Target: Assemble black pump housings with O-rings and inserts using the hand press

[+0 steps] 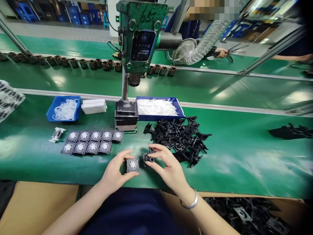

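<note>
Black housing [132, 164] with a white swirl face is what's being held up here, so call that the clock's centre. Going left to right: a blue bin [49, 111] of white rings [65, 111] sits out at 10 o'clock. Closer in, also roughly 10, nine similar swirl-faced housings [93, 147] are lined up on the worktop [244, 169], five in back, four in front. Looks like that's the sorted lot, though can't tell if they're finished. Left hand [113, 168] has thumb and fingers pinching the centre one, not in the rows yet. Over at 3, the right hand [171, 169] pinches a black fitting [148, 158] between thumb and fingers, near the housing but not joined. At 2 o'clock there's a heap of loose black fittings [181, 140], so I'd say plenty left.
</note>
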